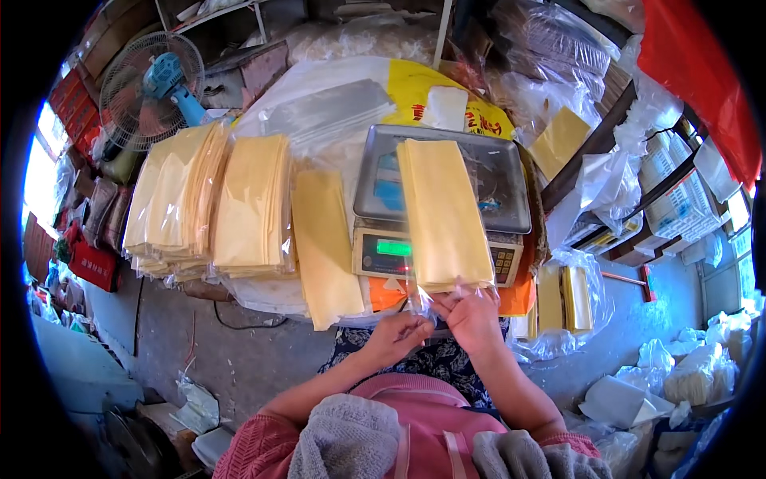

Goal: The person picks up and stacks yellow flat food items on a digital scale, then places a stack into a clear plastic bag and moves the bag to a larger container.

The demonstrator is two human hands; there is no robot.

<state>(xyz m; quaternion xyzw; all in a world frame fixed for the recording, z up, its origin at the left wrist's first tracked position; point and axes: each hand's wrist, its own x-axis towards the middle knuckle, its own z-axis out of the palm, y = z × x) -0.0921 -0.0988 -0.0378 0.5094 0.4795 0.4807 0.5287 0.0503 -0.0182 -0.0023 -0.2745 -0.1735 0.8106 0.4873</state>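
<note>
A stack of pale yellow sheets (446,215) in a clear plastic bag stretches over the digital scale (508,257), its near end towards me. My right hand (476,320) grips the bag's near end, just below the sheets. To its left, my left hand (395,338) has its fingertips pinched on the bag's loose plastic edge (422,305). The bag hides part of the scale's metal pan (505,179) and keypad; a green display (394,247) glows beside it. Whether the stack rests on the pan or is held above it is unclear.
Loose yellow sheets (326,245) lie left of the scale, near bagged yellow stacks (254,203) and a taller bagged pile (170,197). Flat clear bags (329,111) lie behind. A blue fan (161,78) stands back left. More yellow bundles (562,299) sit lower right of the table.
</note>
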